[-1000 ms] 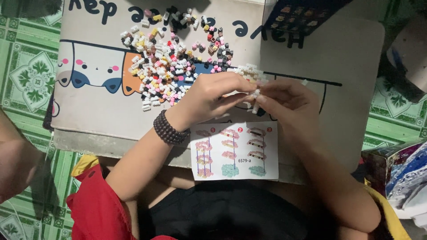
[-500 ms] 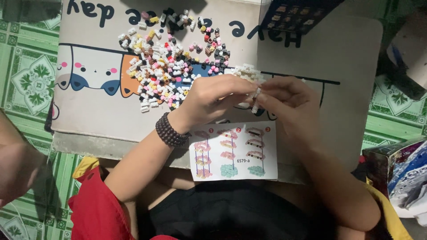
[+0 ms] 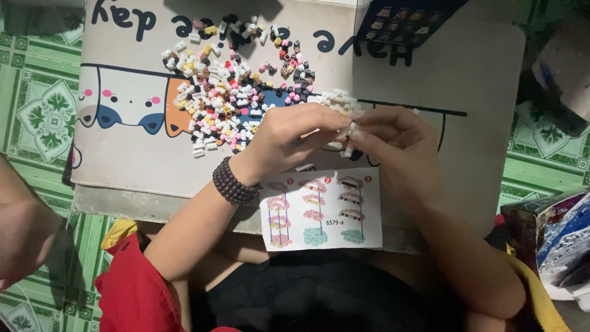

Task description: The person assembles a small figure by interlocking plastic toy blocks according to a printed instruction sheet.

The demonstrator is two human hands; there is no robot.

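Left hand [image 3: 289,138] and right hand [image 3: 393,138] meet just above the instruction sheet [image 3: 319,209], fingertips pinched shut on a small white brick assembly [image 3: 344,107]. The loose brick pile [image 3: 233,86] lies beyond the sheet, up and left.

Low table [image 3: 479,80] at centre, spanning most of the view, with the floor [image 3: 37,110] showing to its left and right. On the table, a pile of small building bricks [image 3: 227,92] lies far and left of centre. Just right of the pile, the left hand [image 3: 289,138] and right hand [image 3: 393,144] meet fingertip to fingertip over a small brick assembly [image 3: 341,104], which they touch. An instruction sheet [image 3: 321,209] lies at the near edge of the table, directly below the hands. A box [image 3: 409,18] rests at the far edge, right of centre. Packaging [image 3: 553,233] sits on the floor at the near right.
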